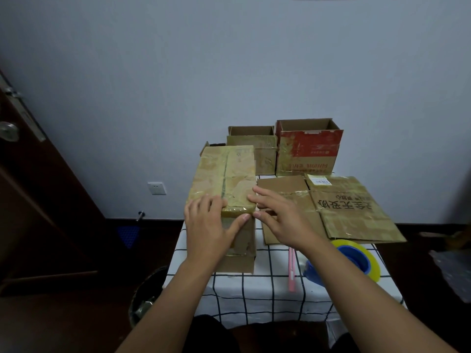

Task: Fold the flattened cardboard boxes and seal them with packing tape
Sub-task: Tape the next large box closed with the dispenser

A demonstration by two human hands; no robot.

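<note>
A folded cardboard box (pixel 225 174) covered in glossy tape stands on the checked table (pixel 257 291), its closed top toward me. My left hand (pixel 207 225) lies over the box's near top edge, fingers straight on the top and thumb pressed against the front face. My right hand (pixel 280 215) reaches to the box's near right corner, fingers straight on the top edge. A flattened cardboard box (pixel 341 207) with black printed characters lies to the right. A roll of yellowish packing tape on a blue dispenser (pixel 356 258) sits at the near right, partly hidden by my right forearm.
Two open boxes stand against the wall, a plain one (pixel 257 149) and a red-printed one (pixel 309 149). A pink stick-like tool (pixel 291 268) lies by the tape. A bin (pixel 146 299) stands left of the table, and a dark door (pixel 38 189) further left.
</note>
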